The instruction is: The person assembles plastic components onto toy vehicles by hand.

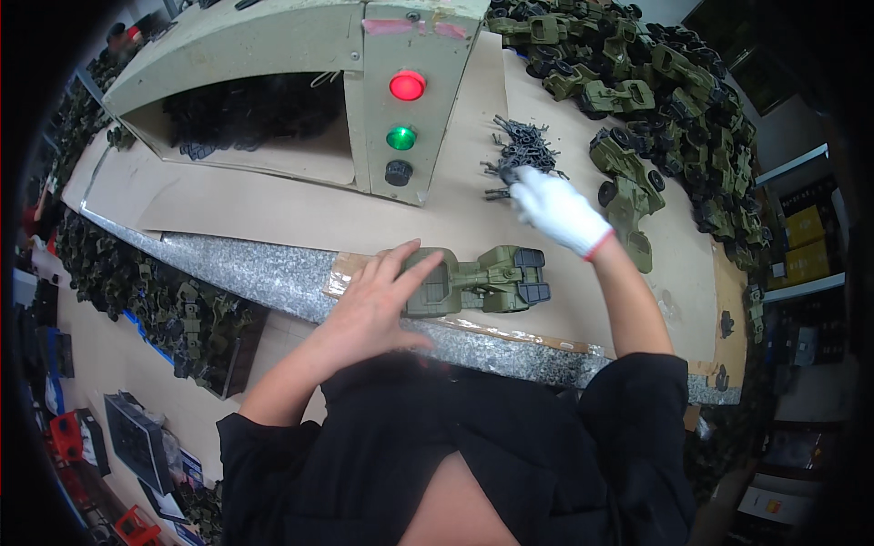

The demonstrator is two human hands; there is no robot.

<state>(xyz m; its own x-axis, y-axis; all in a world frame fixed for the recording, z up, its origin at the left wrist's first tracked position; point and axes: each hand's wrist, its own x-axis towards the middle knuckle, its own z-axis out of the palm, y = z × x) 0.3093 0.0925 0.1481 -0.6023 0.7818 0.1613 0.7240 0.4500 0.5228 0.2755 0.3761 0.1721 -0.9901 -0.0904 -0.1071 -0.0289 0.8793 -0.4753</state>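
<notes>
**Olive toy vehicle under the left hand, dark-grey parts pile at the right**

Item: olive plastic toy vehicle (492,278), near the bench's front edge; long axis left to right, roughly along that edge. Left hand (373,296), bare, nearer: fingers spread over its left end, not clenched.

Item: loose pile of dark-grey plastic parts (526,141), beyond the vehicle and slightly right. Right hand (560,214), white-gloved, fingertips at the pile's near edge; blurred, cannot tell whether it grasps a part.

Containers: grey-green machine housing (375,109), dark parts in its opening, details indistinct; box (242,357), lower left, heaped with olive and black toy assemblies.
</notes>
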